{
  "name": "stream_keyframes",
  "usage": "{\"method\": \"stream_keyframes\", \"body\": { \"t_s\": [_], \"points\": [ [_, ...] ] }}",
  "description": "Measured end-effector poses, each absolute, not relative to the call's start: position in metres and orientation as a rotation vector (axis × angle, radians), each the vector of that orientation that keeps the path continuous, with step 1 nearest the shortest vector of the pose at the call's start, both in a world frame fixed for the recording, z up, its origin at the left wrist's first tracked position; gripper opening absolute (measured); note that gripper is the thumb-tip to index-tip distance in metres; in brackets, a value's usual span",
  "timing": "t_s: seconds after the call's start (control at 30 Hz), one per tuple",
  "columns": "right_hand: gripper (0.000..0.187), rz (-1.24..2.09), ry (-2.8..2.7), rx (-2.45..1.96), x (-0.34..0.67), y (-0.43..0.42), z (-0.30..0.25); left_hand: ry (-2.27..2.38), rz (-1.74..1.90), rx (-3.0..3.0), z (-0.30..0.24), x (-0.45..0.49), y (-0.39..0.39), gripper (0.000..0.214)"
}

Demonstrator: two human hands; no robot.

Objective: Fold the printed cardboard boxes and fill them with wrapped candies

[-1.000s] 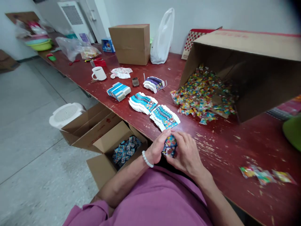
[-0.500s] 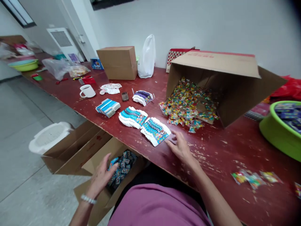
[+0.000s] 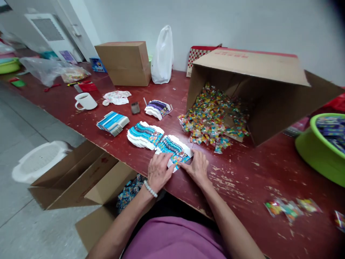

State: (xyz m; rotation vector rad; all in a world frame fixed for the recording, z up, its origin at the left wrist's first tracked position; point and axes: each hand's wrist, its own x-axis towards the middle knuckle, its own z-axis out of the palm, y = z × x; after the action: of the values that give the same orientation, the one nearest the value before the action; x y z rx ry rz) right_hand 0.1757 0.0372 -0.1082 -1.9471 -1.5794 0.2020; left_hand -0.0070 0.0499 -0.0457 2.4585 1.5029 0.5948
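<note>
My left hand, with a beaded bracelet at the wrist, has its fingers bent over the near left side of a fanned stack of flat printed cartons, blue and white. My right hand grips the right end of the front carton, thumb at its lower edge. The fingertips partly hide that carton. Touching this stack on the left lies a second fan of blue flat cartons. Behind it is a smaller purple fan of cartons, and further left a blue-and-white carton pile.
A cardboard box on its side spills wrapped candies. A green basin stands right, near loose candy packets. A white mug is left. Below the table edge, an open box holds blue packets.
My left hand has moved up and right from above the floor box onto the carton stack. My right hand has closed in on the front carton's right end. The view has shifted slightly.
</note>
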Motion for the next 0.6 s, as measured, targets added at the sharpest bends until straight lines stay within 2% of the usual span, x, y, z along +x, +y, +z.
{"method": "stream_keyframes", "body": {
  "t_s": [0.07,0.13,0.23,0.33,0.43,0.53,0.6],
  "points": [
    [0.063,0.285,-1.456,-1.876,0.176,0.037,-0.109,1.551,0.47,2.514,-0.046,0.001,0.055,0.035],
    [0.047,0.421,-1.301,-1.761,0.178,0.037,-0.108,1.592,0.401,2.546,-0.046,0.006,0.056,0.034],
    [0.025,0.591,-1.163,-1.603,0.184,0.035,-0.099,1.622,0.435,2.546,-0.042,0.008,0.054,0.036],
    [0.022,0.712,-1.166,-1.513,0.197,0.03,-0.082,1.591,0.553,2.467,-0.032,0.008,0.054,0.037],
    [0.021,0.915,-1.186,-1.345,0.211,0.022,-0.055,1.372,0.596,2.177,-0.015,0.005,0.057,0.028],
    [0.02,1.08,-1.184,-1.181,0.222,0.013,-0.027,0.926,0.404,1.627,0.001,0.006,0.058,0.03],
    [0.02,1.118,-1.197,-1.139,0.225,0.009,-0.011,0.654,0.263,1.252,0.006,0.01,0.055,0.041]
  ]
}}
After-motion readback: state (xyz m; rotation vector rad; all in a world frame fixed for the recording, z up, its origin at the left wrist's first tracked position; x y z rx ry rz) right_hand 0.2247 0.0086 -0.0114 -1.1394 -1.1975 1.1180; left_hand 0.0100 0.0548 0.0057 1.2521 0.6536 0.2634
